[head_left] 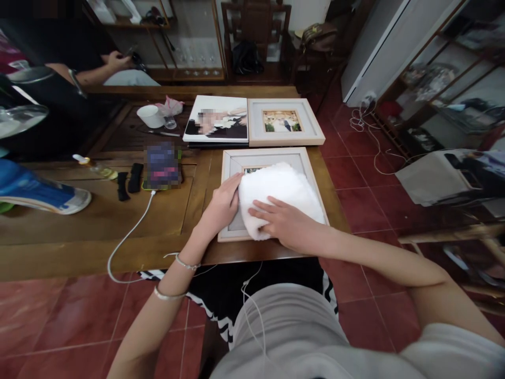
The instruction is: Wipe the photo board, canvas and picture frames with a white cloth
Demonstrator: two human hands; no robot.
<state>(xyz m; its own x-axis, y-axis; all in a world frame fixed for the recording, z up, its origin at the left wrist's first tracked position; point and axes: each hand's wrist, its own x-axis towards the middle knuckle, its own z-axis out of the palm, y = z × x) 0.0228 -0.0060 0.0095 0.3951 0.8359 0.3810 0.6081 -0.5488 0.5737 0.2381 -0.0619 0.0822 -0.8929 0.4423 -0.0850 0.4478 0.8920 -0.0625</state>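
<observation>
A pale wooden picture frame point(268, 156) lies flat on the wooden table point(118, 216) in front of me. A fluffy white cloth point(284, 189) covers most of its glass. My right hand point(286, 223) lies flat on the near edge of the cloth, fingers stretched out. My left hand point(223, 202) rests on the frame's left side, its fingers curled against the edge of the cloth.
Beyond it lie a second framed photo point(284, 122) and a photo album point(216, 119). A phone point(162, 166) on a white cable, two black clips point(129, 180), a small bottle point(96, 167), a white cup point(151, 116) and a shoe point(43, 192) are to the left. Another person's arm point(97, 73) is at the back left.
</observation>
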